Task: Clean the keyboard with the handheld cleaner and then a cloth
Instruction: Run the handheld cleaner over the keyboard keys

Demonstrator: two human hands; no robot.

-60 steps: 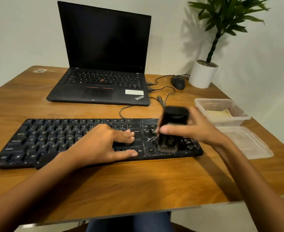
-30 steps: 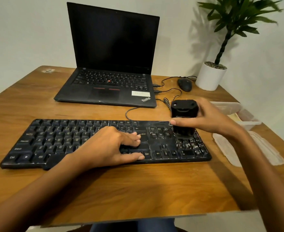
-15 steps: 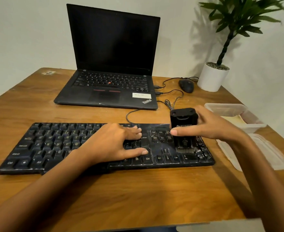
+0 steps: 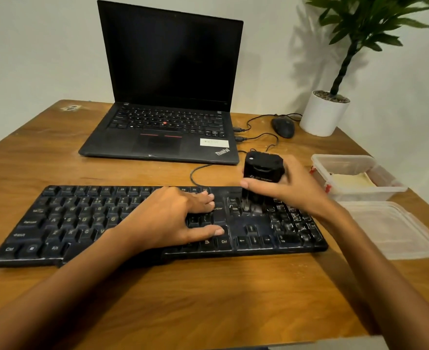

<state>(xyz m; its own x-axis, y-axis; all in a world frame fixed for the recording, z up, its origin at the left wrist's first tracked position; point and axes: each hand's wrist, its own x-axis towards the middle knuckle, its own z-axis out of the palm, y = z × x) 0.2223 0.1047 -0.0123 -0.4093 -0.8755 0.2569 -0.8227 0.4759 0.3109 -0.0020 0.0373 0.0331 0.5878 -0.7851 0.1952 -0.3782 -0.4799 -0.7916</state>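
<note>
Head view: the right grip (image 4: 291,188), a bare hand, is clamped round the handheld cleaner (image 4: 262,168), thumb across its near face and fingers curled round the far side. The cleaner stands with its long axis upright. Its dark flat top points up and a little toward the laptop (image 4: 168,72). Its lower end points down onto the keys of the keyboard (image 4: 82,218), at the small key block directly under the grip. That lower end is blurred.

The keyboard's long axis runs left to right across the desk (image 4: 208,299), its right end angled slightly toward the near edge. The number pad lies under the right wrist.

The left grip (image 4: 168,221) lies just left of the right one. Its fingers are straight and spread, and it rests flat on the keys near Enter with the thumb by the Ctrl key.

To the right of the right grip, a clear container (image 4: 342,157) stands near, holding something pale. Its lid (image 4: 390,231) lies flat, close to the keyboard's right end.

Beyond the grip, a black cable (image 4: 195,173) loops between keyboard and laptop. Farther back are a mouse (image 4: 283,127) and a white plant pot (image 4: 323,114).

Nearer than both grips, bare wood runs from the keyboard's front edge to the desk's near edge. Left of the left grip, the key rows lie uncovered to the keyboard's far end.
</note>
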